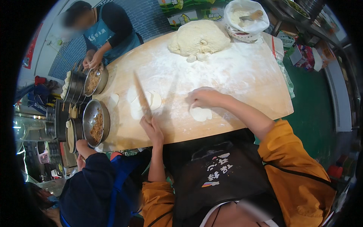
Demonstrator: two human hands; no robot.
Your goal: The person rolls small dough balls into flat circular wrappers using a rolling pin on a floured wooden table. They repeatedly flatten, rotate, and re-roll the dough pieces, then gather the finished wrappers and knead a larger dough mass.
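Observation:
My left hand (152, 130) grips one end of a wooden rolling pin (141, 92), which is raised at a slant and blurred. Beneath and beside the pin lie several thin, overlapping dough wrappers (155, 100) on the floured wooden board (175, 127). Farther right, my right hand (206, 97) is curled, its fingertips at the upper left edge of a flattened dough round (202, 114). Motion blur hides whether those fingers pinch the dough. A single wrapper (114, 100) lies apart near the board's left side.
A large dough mass (200, 38) and a flour bag (245, 31) with a wooden-handled scoop (251, 15) stand at the far side. Two metal bowls of filling (96, 124) sit at the left edge beside steamer trays (74, 86). Two co-workers (109, 34) work there.

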